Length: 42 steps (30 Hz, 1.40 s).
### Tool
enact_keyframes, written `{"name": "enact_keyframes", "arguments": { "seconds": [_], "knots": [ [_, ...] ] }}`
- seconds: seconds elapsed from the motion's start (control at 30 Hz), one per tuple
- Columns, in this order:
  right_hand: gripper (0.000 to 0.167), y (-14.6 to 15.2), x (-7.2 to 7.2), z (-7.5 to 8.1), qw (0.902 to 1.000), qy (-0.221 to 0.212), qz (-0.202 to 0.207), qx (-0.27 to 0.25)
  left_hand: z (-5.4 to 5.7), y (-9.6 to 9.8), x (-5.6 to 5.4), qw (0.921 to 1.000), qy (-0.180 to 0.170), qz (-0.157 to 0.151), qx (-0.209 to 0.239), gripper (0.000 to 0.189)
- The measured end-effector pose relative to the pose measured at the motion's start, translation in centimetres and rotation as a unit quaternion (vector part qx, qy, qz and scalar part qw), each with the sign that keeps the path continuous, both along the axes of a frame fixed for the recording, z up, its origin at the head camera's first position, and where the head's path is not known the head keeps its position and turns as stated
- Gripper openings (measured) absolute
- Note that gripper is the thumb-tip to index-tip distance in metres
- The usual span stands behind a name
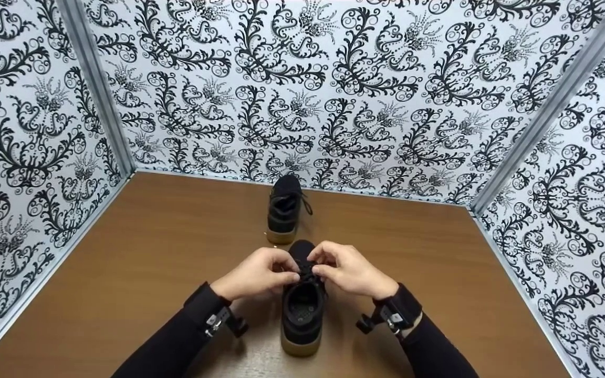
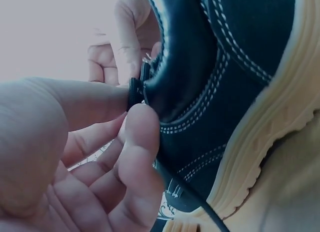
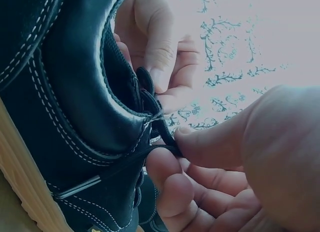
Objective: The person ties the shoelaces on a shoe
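A black shoe with white stitching and a tan sole stands on the table, toe pointing away from me. My left hand is at the left of its lacing, thumb and finger pinching a black shoelace. From the opposite side, my right hand pinches the lace between thumb and forefinger. In the right wrist view, a lace end with a clear tip hangs across the shoe's side. Both hands meet over the top of the lacing, where fingers partly hide the laces.
A second black shoe stands just beyond, near the back wall, with a lace loop sticking out on its right. The brown table is bounded by patterned panels at the back and both sides.
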State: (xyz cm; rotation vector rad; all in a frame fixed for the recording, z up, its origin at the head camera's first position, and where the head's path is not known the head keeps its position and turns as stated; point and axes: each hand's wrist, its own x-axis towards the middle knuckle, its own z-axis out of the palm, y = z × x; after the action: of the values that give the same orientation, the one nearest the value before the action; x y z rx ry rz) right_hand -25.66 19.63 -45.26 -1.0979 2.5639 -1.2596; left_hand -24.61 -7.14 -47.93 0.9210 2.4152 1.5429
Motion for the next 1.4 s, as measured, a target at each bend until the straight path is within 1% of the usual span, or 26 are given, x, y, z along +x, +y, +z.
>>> {"name": "enact_keyframes", "arguments": {
  "seconds": [0.1,0.23,0.3,0.43,0.53,0.63,0.73,0.83,0.93,1.13,1.3,1.4],
  "knots": [
    [0.015,-0.05,-0.06,-0.03,0.9999,0.015,0.005,0.001,-0.06,0.05,0.04,0.9996,-0.017,0.004,0.021,0.009],
    [0.018,-0.05,-0.03,0.03,0.9995,0.029,0.011,0.003,-0.15,0.10,0.04,0.9988,-0.034,0.013,0.034,0.010],
    [0.020,-0.05,0.06,0.12,0.9997,0.023,0.010,0.004,-0.18,0.13,0.04,0.9981,-0.046,0.019,0.037,0.012],
    [0.021,-0.09,0.23,0.25,1.0000,-0.007,-0.002,0.000,-0.21,0.19,0.05,0.9965,-0.066,0.033,0.040,0.012],
    [0.014,-0.14,0.27,0.24,0.9998,-0.017,-0.013,-0.002,-0.26,0.25,0.08,0.9954,-0.075,0.040,0.044,0.009],
    [0.007,-0.20,0.25,0.15,0.9998,-0.012,-0.017,-0.003,-0.32,0.31,0.14,0.9942,-0.083,0.043,0.053,0.009],
    [0.007,-0.19,0.18,0.06,0.9999,0.001,-0.009,-0.004,-0.34,0.33,0.18,0.9934,-0.088,0.044,0.059,0.012],
    [0.010,-0.18,0.09,0.00,0.9996,0.027,0.001,0.003,-0.38,0.34,0.14,0.9930,-0.092,0.042,0.061,0.013],
    [0.011,-0.15,-0.01,-0.06,0.9985,0.053,0.010,0.010,-0.45,0.28,0.06,0.9926,-0.096,0.041,0.061,0.012],
    [0.010,0.04,-0.03,0.02,0.9952,0.090,0.029,0.022,-0.60,0.14,-0.09,0.9928,-0.099,0.031,0.060,0.009],
    [0.009,-0.24,0.43,0.25,0.9944,0.096,0.027,0.036,-0.68,0.14,-0.09,0.9920,-0.104,0.028,0.066,0.011],
    [0.006,-0.59,0.60,0.18,0.9964,0.078,0.010,0.033,-0.66,0.22,-0.06,0.9914,-0.106,0.027,0.073,0.011]
  ]
}}
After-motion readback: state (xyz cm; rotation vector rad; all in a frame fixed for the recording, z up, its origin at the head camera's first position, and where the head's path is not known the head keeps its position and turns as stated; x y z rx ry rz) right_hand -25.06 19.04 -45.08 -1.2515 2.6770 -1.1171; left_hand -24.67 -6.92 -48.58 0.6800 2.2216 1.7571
